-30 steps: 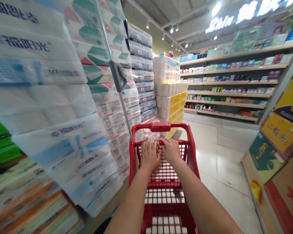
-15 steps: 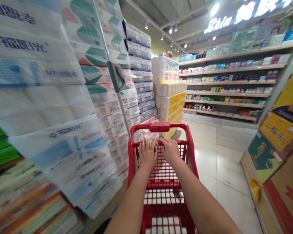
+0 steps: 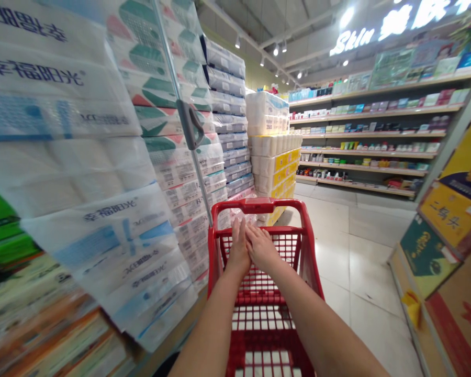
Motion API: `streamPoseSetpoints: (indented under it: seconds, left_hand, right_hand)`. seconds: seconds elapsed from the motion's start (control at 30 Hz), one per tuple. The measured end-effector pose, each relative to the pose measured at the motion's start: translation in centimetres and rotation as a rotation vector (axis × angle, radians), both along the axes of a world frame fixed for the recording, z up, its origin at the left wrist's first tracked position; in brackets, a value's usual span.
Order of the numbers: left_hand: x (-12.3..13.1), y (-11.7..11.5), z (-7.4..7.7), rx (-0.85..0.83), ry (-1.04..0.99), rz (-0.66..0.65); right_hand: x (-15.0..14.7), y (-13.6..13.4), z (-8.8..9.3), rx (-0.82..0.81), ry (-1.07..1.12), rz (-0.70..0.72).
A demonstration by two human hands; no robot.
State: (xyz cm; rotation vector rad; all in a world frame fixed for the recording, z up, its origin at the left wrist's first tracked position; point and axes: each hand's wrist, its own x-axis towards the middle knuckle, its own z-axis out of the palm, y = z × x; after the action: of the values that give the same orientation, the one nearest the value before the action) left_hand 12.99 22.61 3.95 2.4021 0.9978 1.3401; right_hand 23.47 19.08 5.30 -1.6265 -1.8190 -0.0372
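the person's l hand (image 3: 238,251) & r hand (image 3: 262,248) meet over the far end of a red shopping basket (image 3: 309,262), forearms reaching fwd above it. l hand is edge-on, fingers straight & pointing up/away; r hand comes in palm-down, fingers extended & laid against the l one, so the two touch. can't say if either pinches smth, as the palms & the space btwn them are hidden. basket sits directly in front of the person, its grid walls & bottom visible btwn the arms, w/ a raised loop handle (image 3: 259,205) just beyond the fingertips. a metal pole w/ a grey grip (image 3: 190,125) slants up from the basket's l side. along the l stand tall stacks: white-&-blue roll packs (image 3: 113,225) nearest, then green-&-pink packs (image 3: 153,89), blue-grey packs (image 3: 230,107) & roll packs w/ yellow labels (image 3: 286,165). to the r, past the pale tiled floor (image 3: 371,262), a yellow box (image 3: 449,212) rests partly above a green box (image 3: 426,251). at the back, wall shelves (image 3: 377,134) carry rows of small boxes & bottles under a lit "skin" sign (image 3: 353,41).
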Motion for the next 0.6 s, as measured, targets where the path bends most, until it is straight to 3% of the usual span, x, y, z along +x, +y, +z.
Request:
streamPoseSetpoints:
  seconds: [0.17,0.3,0.4,0.53,0.6]
  left_hand:
    - [0.2,0.0,0.0,0.026,0.004,-0.122]
    - [0.2,0.4,-0.3,0.024,0.048,-0.190]
    - [-0.2,0.4,-0.3,0.010,0.129,-0.056]
    - [-0.6,-0.3,0.4,0.024,0.347,0.258]
    - [-0.6,-0.7,0.7,0.030,0.450,0.351]
  right_hand:
    - [1.1,0.3,-0.3,0.080,0.046,0.024]
    - [2.4,0.8,-0.9,0.170,0.114,0.159]
    - [3.1,1.0,-1.0,0.242,0.184,0.149]
    - [4.1,0.4,-0.1,0.460,0.270,-0.043]
    - [4.4,0.0,0.4,0.499,0.243,-0.123]
